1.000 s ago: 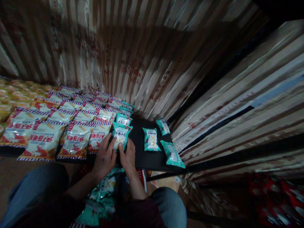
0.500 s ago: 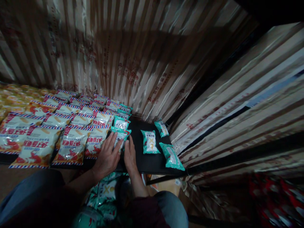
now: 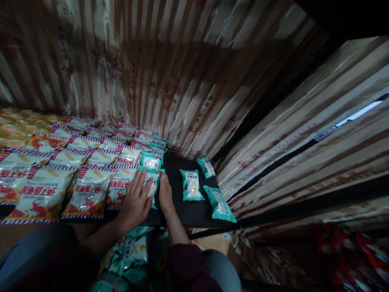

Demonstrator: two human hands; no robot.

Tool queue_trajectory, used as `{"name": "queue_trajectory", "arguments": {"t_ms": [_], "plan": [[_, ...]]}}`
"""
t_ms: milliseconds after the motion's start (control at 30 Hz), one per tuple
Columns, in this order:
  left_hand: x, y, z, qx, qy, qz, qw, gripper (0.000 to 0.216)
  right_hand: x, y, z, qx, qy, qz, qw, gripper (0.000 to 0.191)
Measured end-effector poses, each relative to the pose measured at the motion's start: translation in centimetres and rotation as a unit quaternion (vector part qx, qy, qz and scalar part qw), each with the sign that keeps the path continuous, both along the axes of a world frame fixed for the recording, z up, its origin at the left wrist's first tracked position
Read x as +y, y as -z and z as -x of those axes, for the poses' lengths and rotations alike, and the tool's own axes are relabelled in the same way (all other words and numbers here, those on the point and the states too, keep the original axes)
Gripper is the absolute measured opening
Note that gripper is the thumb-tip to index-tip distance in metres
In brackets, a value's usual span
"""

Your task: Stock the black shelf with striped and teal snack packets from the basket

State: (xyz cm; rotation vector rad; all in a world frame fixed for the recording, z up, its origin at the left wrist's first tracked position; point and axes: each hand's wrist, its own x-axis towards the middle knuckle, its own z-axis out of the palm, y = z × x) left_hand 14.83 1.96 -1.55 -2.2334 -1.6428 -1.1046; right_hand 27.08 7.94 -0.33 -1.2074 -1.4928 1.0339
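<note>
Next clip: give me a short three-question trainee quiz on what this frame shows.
1. True or false: both hands rest on the same teal packet.
2. Which packets lie directly left of the left hand? A) red-and-white packets B) yellow packets C) loose teal packets
3. How many teal packets lie apart on the bare black shelf, right of the right hand?

Key: 1 true. 2 A. 3 three: one upright-facing, one behind it, one at the shelf's right edge.
</note>
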Motion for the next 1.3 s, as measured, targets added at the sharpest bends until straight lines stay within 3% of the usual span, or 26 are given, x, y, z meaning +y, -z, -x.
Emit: {"name": "queue_trajectory", "arguments": {"t_ms": [367, 533, 700, 867, 1100, 1300], "plan": [[0.3, -0.1, -0.3, -0.002, 0.002, -0.01, 1.0, 0.055, 5.2, 0.9, 0.4, 0.097, 0.045, 0.059, 0.992, 0.072], [0.5, 0.0, -0.2, -0.008, -0.01, -0.003, 1.0, 0.056, 5.6, 0.6, 0.8, 0.099, 0.005, 0.074, 0.992, 0.073], [0.5, 0.1, -0.3, 0.003, -0.014, -0.004, 1.0, 0.058, 5.2, 0.6, 0.5, 0.064, 0.022, 0.048, 0.997, 0.075], [0.5, 0.4, -0.3, 0.014, -0.012, -0.015, 1.0, 0.063, 3.3, 0.4, -0.4, 0.052, 0.061, 0.039, 0.996, 0.073], [-0.5, 0.5, -0.6, 0.014, 0.0, -0.027, 1.0, 0.065, -1.6, 1.1, -2.4, 0.113, 0.105, 0.012, 0.988, 0.069], [-2.3, 0.8, -0.7, 0.011, 0.037, -0.014, 0.999, 0.052, -7.3, -0.6, -3.3, 0.128, 0.132, -0.019, 0.983, 0.052]]}}
